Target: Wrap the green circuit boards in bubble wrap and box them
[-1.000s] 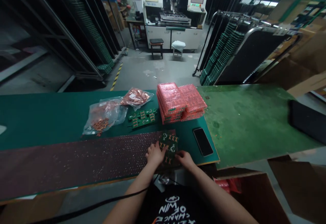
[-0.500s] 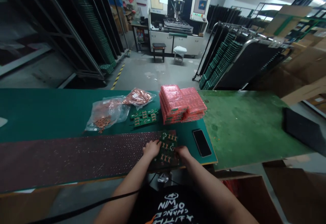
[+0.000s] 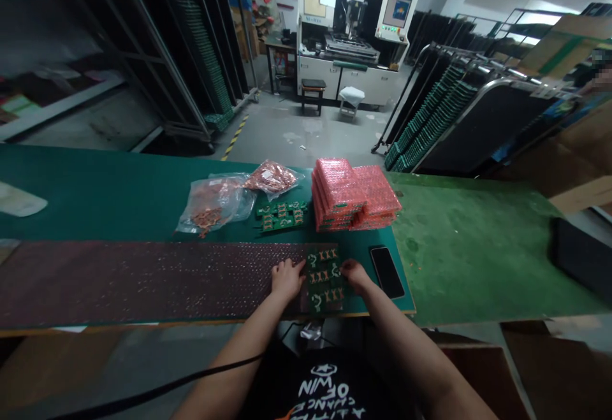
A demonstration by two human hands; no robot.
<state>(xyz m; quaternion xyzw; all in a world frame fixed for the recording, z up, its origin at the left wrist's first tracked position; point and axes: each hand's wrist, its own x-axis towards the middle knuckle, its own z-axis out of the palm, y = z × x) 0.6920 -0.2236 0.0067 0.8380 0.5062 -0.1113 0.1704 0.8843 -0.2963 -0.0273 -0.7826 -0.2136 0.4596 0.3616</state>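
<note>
A green circuit board [image 3: 323,285] with rows of copper X-shaped pieces and white curved marks lies at the right end of a dark, bubbled sheet [image 3: 157,283]. My left hand [image 3: 287,278] rests on the sheet at the board's left side, fingers apart, one fingertip at its edge. At the right edge, the fingers of my right hand [image 3: 354,275] are pinched together on the board; the fingertips are partly hidden. Behind it sits a second group of green boards [image 3: 282,217] with similar copper pieces.
Pink bubble-wrapped packs [image 3: 354,194] are stacked behind the board. Plastic bags of copper pieces [image 3: 208,206] and another such bag [image 3: 271,178] lie to the left. A phone [image 3: 387,272] is right of my right hand. A green table [image 3: 459,248] adjoins on the right.
The view has shifted, so the scene sits further right. My left hand has eased off the board's left side and opened. More of the board shows, and its pattern looks differently arranged.
</note>
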